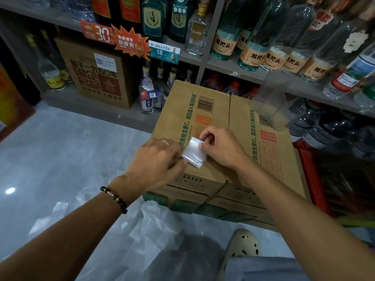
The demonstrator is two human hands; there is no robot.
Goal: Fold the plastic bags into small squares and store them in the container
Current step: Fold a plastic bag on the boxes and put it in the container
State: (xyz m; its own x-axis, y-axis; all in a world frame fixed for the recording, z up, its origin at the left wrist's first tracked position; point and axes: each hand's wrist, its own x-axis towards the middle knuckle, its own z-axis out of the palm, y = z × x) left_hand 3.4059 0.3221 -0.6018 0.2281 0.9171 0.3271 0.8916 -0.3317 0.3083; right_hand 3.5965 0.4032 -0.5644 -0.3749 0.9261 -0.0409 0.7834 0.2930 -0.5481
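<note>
Clear container (pixel 272 102) stands beyond right hand (pixel 220 148) on cardboard box (pixel 223 126); loose bags (pixel 154 226) lie below; both hands, left hand (pixel 156 163) included, pinch folded plastic bag (pixel 193 153) between them.

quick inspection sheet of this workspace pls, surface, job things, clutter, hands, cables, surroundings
surface: closed cardboard box on the floor, used as the worktop
job's things: white plastic bag folded to a small square on the box; clear container at the box's far right
clutter: loose plastic bags on the floor
grippers: left hand and right hand both pinch the square
cables: nothing seen
surroundings: shelves of bottles; price tags
</note>
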